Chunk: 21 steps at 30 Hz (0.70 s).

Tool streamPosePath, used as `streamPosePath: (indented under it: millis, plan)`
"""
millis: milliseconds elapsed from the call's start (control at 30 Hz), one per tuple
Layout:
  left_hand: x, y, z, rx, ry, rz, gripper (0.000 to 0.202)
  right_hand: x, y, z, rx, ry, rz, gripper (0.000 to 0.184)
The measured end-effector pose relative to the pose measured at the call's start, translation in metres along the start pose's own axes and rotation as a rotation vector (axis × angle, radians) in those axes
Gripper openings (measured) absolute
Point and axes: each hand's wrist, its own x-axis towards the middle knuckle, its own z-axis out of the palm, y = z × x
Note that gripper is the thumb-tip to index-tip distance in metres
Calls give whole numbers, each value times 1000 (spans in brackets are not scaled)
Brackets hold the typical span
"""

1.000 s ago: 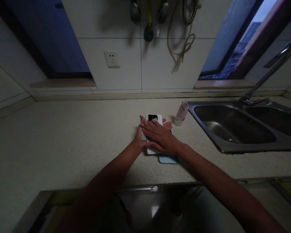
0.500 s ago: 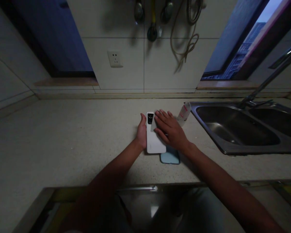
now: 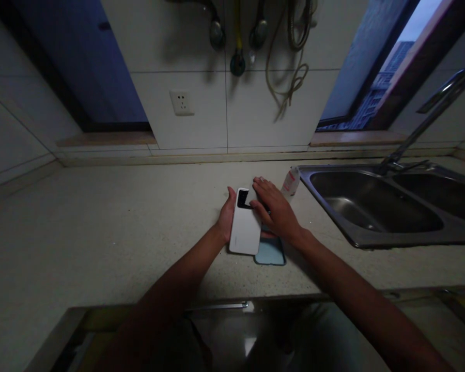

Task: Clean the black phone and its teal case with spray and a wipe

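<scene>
A white smartphone (image 3: pixel 245 233) lies back up in my left hand (image 3: pixel 226 216), its black camera block at the far end. My left thumb stands along the phone's left edge. The other fingers pass underneath, with tips just showing at the right edge. My right hand (image 3: pixel 278 211) presses a small white wipe (image 3: pixel 250 196) onto the camera block, covering part of it. A light blue phone case (image 3: pixel 270 253) lies on the counter, partly under the phone and right hand. Beyond the right hand stands a crumpled clear packet (image 3: pixel 291 181) with pink print.
The pale speckled counter (image 3: pixel 139 222) runs along a tiled wall with a socket (image 3: pixel 182 103). A double steel sink (image 3: pixel 375 201) with a tall tap (image 3: pixel 403 150) is at the right. Pipes and a cord (image 3: pixel 290 93) hang on the wall. The counter's front edge is close to me.
The phone has tilted and come slightly nearer. My right hand with the wipe has moved to the far right part of the phone, baring more of its back and camera block.
</scene>
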Motion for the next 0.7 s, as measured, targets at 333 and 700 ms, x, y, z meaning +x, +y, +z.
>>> streamPosePath:
  millis: [333, 700]
  plan:
    - [2, -2, 4, -27, 103, 26, 81, 5, -9, -11, -2, -74, -255, 47]
    - [-2, -2, 16, -109, 85, 9, 82, 5, -6, -15, 53, -28, -423, 32]
